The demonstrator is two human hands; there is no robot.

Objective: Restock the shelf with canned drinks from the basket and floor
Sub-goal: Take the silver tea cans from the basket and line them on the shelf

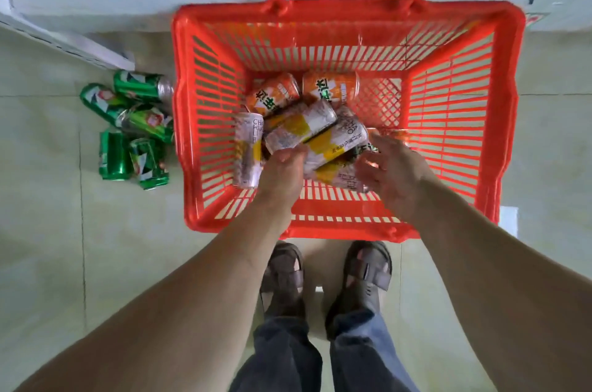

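Pale floor tiles (48, 231) run up to a white shelf (96, 4) at the far side, where boxed goods sit in a row along its front edge. A red plastic basket (509, 103) stands on the floor against that shelf edge, just beyond the person's sandalled feet (283, 279).

Inside the basket, the left hand (282, 173) has its grip closed around the near end of a white-and-yellow can (298, 125), thumb and fingers wrapped over it, the can tilted and lying across the pile. The right hand (394, 170) reaches in beside it with its grip spread, fingers curled loosely over another white-and-yellow can (339, 141); whether the fingertips actually touch the can is hard to tell, since the hand covers that spot.

Around these, more cans of the same kind lie jumbled toward the basket's left and near walls, one standing nearly upright (248, 151) by the left wall. Two orange cans (330, 87) lie on their sides near the far wall. The basket's right half shows bare lattice bottom.

Outside the basket, just beside its left wall, a cluster of green cans (128, 125) lies on the floor, some tipped on their sides, two nearer the person standing more upright, all close together below the shelf's left corner.
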